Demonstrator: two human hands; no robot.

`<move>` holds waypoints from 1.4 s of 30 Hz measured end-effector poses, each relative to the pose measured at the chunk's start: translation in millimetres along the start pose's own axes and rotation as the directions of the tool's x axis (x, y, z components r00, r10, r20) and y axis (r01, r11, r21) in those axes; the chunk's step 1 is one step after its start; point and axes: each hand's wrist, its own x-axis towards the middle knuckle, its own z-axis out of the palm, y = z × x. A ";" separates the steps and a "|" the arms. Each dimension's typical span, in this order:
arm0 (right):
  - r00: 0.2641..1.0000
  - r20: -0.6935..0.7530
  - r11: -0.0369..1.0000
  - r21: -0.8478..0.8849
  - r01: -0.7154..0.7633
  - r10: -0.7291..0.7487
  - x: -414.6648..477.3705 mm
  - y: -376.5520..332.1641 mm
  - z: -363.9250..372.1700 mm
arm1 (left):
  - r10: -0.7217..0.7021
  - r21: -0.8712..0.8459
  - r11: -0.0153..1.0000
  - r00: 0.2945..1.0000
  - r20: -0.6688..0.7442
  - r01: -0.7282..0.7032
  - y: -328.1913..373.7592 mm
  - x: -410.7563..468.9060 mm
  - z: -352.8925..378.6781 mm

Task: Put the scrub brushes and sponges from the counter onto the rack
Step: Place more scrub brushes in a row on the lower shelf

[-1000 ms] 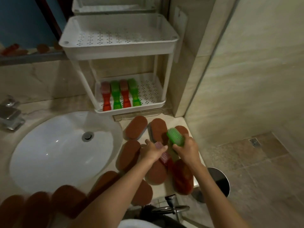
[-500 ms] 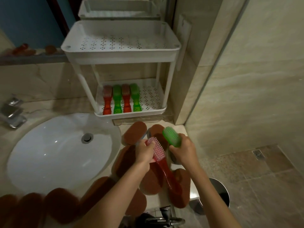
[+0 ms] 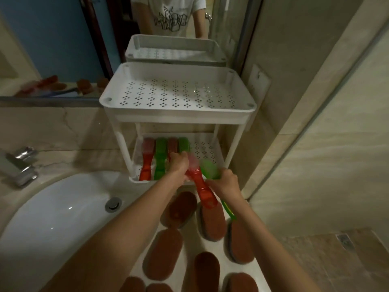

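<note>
My left hand (image 3: 179, 164) grips a red scrub brush (image 3: 201, 186) near its bristle head, the handle pointing back toward me. My right hand (image 3: 226, 183) holds a green scrub brush (image 3: 209, 169) just to the right of it. Both brushes hover at the front edge of the white rack's lower shelf (image 3: 207, 152). Several red and green brushes (image 3: 160, 160) lie side by side on the left of that shelf. The upper shelf (image 3: 176, 93) holds nothing. Several brown oval sponges (image 3: 212, 221) lie on the counter below my arms.
A white sink basin (image 3: 52, 218) with a chrome tap (image 3: 20, 165) is at the left. A mirror (image 3: 52, 45) hangs behind the rack. A tiled wall (image 3: 315, 144) stands right of the rack, with the floor beyond the counter's right edge.
Both hands have lifted the red and green brushes off the counter and carried them forward to the front of the rack's lower shelf. The camera has tilted up.
</note>
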 end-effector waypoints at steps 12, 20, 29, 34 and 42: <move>0.993 -0.095 0.996 -0.033 -0.078 0.075 68.8 -23.1 26.8 | -0.142 0.037 0.990 0.953 0.269 0.137 23.1 69.8 22.6; 0.997 0.033 0.974 -0.218 -0.066 0.075 90.5 -21.0 36.9 | 0.001 0.301 0.950 0.969 0.249 -0.079 3.5 81.0 25.3; 0.995 0.064 0.959 -0.276 -0.057 0.077 103.0 -21.5 41.9 | 0.254 0.620 0.715 0.946 0.201 -0.323 1.3 88.4 24.7; 0.996 0.059 0.970 -0.238 -0.056 0.072 111.7 -23.1 45.0 | 0.137 0.599 0.764 0.967 0.216 -0.242 -5.2 87.1 23.6; 0.999 -0.021 0.997 -0.055 -0.048 0.047 135.3 -16.3 52.8 | 0.098 0.641 0.735 0.970 0.222 -0.221 -2.0 102.4 22.6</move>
